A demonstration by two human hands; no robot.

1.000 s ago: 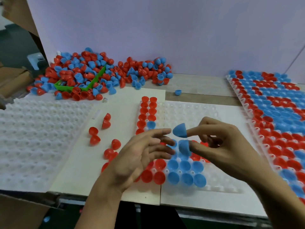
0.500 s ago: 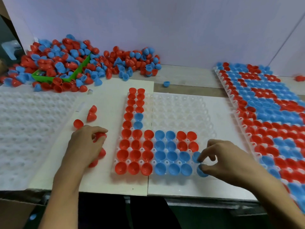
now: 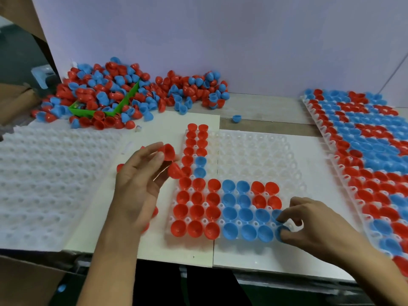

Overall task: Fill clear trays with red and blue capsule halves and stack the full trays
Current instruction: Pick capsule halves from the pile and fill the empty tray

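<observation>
A clear tray [image 3: 254,155] lies in the middle of the bench, partly filled: red capsule halves [image 3: 194,208] down its left side and front left, blue capsule halves [image 3: 245,217] in its front rows. My left hand [image 3: 141,186] hovers just left of the tray and holds two red halves [image 3: 169,152] in its fingertips. My right hand [image 3: 313,224] is at the tray's front right and pinches a blue half [image 3: 281,233] at a front-row pocket.
A loose pile of red and blue halves [image 3: 123,93] with a green scoop [image 3: 99,111] sits at the back left. An empty clear tray [image 3: 44,177] lies on the left. A full tray [image 3: 371,155] lies on the right. One stray blue half [image 3: 236,118] sits behind the tray.
My left hand has risen from the loose red halves on the board with two red halves in its fingers. My right hand stays at the tray's front right with the blue half.
</observation>
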